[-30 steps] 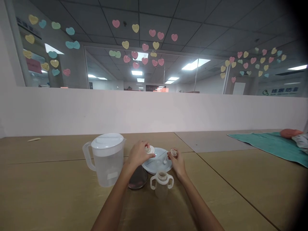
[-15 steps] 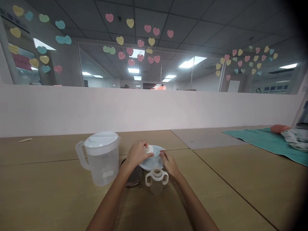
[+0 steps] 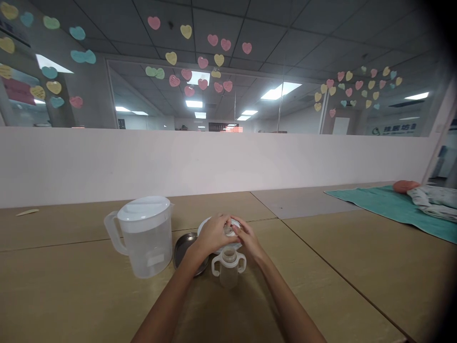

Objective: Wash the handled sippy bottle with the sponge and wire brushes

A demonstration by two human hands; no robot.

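My left hand point(image 3: 214, 233) and my right hand point(image 3: 250, 239) meet over a pale plate point(image 3: 202, 226), both with bent fingers closed around a small bottle top point(image 3: 228, 230). This top has a white collar and a clear part, and my fingers hide much of it. Just in front of my hands, a clear baby bottle point(image 3: 229, 275) with two white side handles stands upright and uncapped. Left of the bottle, a round dark metal dish point(image 3: 181, 247) lies partly under my left forearm.
A translucent lidded pitcher point(image 3: 147, 247) with water stands left of the dish, its handle to the left. At the far right, a green cloth point(image 3: 378, 202) carries an orange item point(image 3: 406, 186) and patterned fabric point(image 3: 433, 202). A white wall point(image 3: 214, 162) bounds the table's back.
My right hand has left the plate and come up to my left hand, closing on the bottle top. The view has shifted slightly, so everything sits a little further left.
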